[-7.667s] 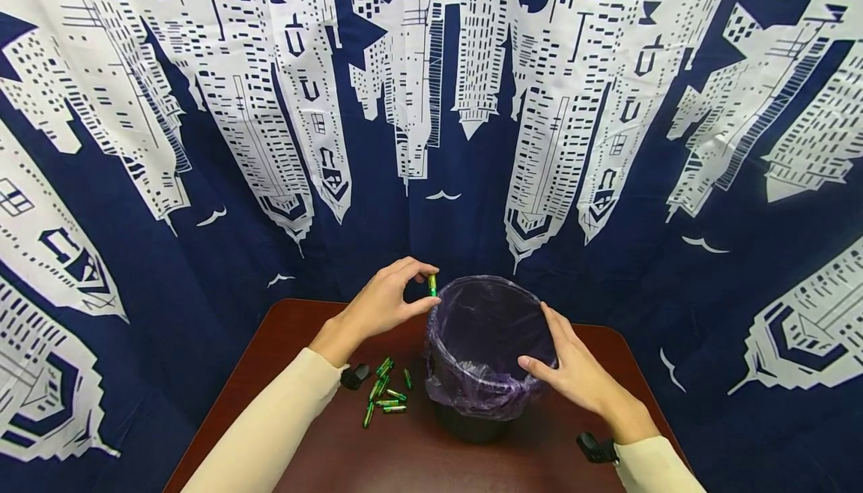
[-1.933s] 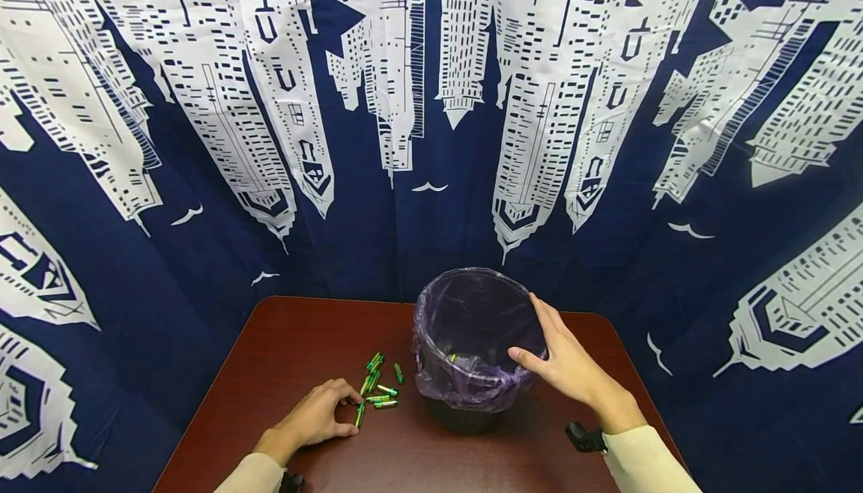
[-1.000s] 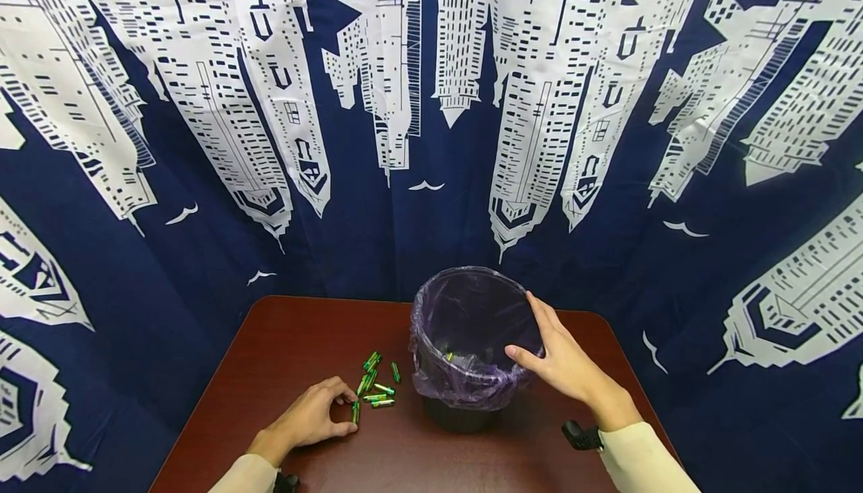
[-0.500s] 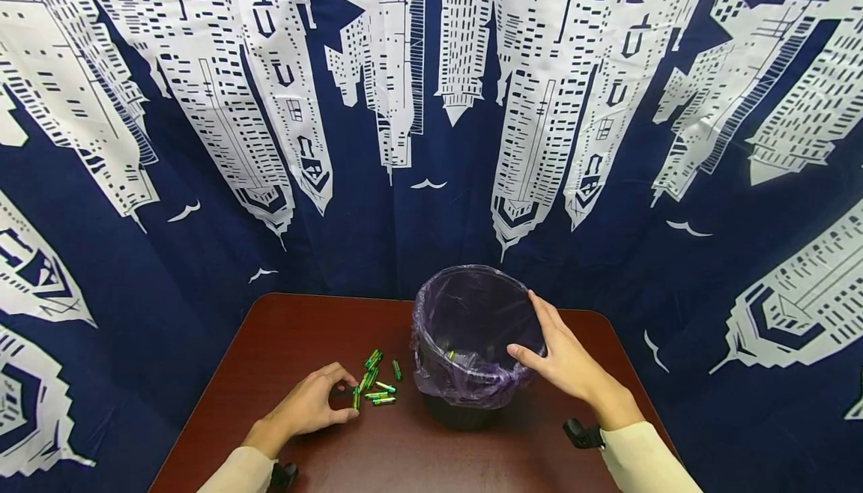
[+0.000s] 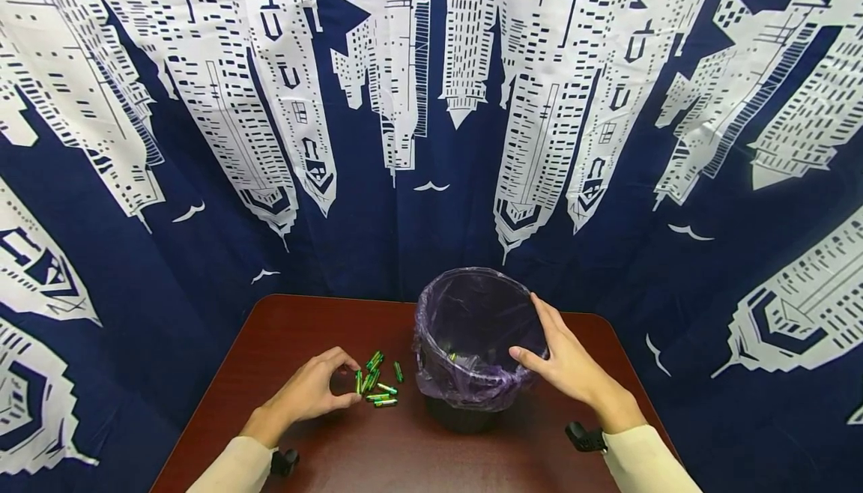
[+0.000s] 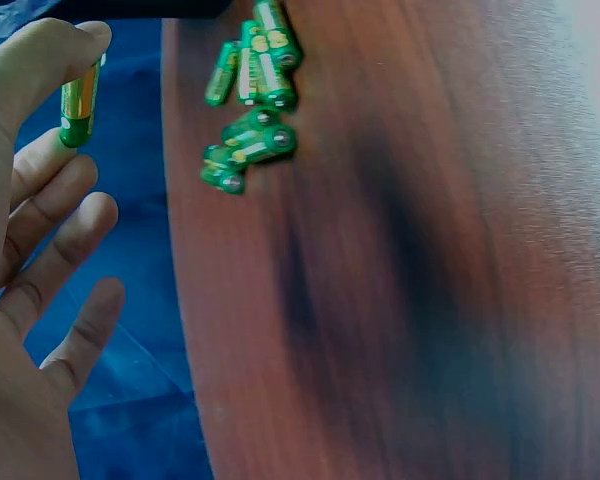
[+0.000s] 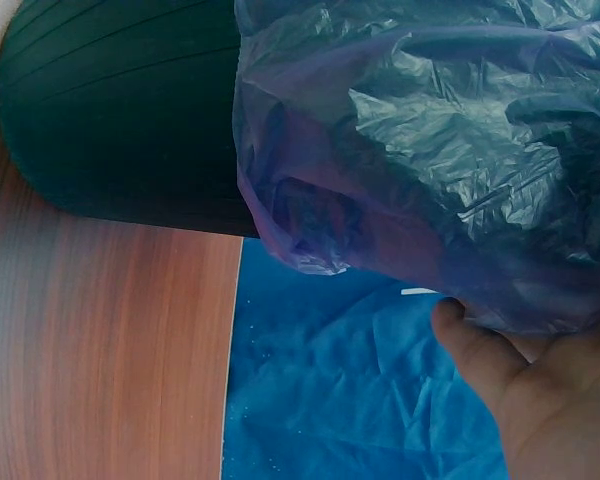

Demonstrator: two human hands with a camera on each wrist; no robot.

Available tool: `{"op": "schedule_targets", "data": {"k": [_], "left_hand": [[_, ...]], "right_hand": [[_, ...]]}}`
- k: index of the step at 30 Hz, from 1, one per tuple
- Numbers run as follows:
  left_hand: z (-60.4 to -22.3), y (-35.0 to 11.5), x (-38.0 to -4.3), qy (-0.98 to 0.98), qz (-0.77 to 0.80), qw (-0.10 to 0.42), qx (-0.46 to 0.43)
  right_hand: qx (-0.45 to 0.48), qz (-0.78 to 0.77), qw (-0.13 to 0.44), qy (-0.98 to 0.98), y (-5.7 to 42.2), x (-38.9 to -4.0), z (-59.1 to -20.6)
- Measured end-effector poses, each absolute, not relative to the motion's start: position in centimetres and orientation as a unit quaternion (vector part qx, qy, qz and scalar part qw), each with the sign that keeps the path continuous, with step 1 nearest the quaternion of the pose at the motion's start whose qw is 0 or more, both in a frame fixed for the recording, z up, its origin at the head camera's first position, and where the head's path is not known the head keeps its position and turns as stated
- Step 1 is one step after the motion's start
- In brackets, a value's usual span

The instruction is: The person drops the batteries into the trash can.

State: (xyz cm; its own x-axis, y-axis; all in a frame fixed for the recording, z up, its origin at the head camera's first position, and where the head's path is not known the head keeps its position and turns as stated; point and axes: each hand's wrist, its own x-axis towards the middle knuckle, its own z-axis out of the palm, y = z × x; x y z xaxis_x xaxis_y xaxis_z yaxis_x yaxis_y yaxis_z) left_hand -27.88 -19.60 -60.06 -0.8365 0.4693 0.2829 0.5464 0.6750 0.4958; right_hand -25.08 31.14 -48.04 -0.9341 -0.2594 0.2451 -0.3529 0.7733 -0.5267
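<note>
Left of the bin, my left hand (image 5: 309, 389) pinches a green and gold battery (image 5: 359, 382) upright between thumb and index finger. In the left wrist view its other fingers spread away from the held battery (image 6: 79, 105). Several matching batteries (image 5: 387, 397) lie loosely grouped on the table just beyond the fingertips. My right hand (image 5: 576, 366) rests on the right side of the dark bin (image 5: 461, 419), its fingers fairly straight along the rim and its thumb overlapping the opening. A translucent purple bag (image 5: 465, 388) lines the bin; a yellow-green bit (image 5: 452, 357) shows inside.
The bin stands on a dark red-brown wooden table (image 5: 317, 328) with rounded far corners. Behind it hangs a navy curtain (image 5: 377, 253) with white upside-down city buildings. Dark wrist devices (image 5: 585, 437) sit at both sleeves.
Earlier my left hand held a battery at the bin's left rim, then came down to the pile and took another. It has just raised this one slightly. My right hand stays at the bin.
</note>
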Motion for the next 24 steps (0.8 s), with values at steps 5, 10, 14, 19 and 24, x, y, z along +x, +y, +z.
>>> {"op": "schedule_targets", "data": {"k": [5, 10, 14, 19, 24], "left_hand": [[-59.0, -19.4, -28.3, -0.909, -0.295, 0.075, -0.283], [-57.6, -18.8, -28.7, -0.907, -0.295, 0.083, -0.288], [-56.8, -18.3, -29.1, -0.908, -0.284, 0.100, -0.292], [-55.7, -17.6, -29.5, -0.904, -0.278, 0.116, -0.302], [-54.0, -16.9, -29.9, -0.901, -0.282, 0.123, -0.306]], "right_hand": [[0.162, 0.293, 0.081, -0.939, 31.3, -25.1, -48.2], [0.158, 0.290, 0.076, -0.941, 31.3, -25.1, -48.1], [0.160, 0.291, 0.076, -0.940, 31.3, -25.1, -48.1], [0.162, 0.292, 0.080, -0.939, 31.3, -25.2, -48.2], [0.165, 0.291, 0.084, -0.939, 31.3, -25.2, -48.2]]}}
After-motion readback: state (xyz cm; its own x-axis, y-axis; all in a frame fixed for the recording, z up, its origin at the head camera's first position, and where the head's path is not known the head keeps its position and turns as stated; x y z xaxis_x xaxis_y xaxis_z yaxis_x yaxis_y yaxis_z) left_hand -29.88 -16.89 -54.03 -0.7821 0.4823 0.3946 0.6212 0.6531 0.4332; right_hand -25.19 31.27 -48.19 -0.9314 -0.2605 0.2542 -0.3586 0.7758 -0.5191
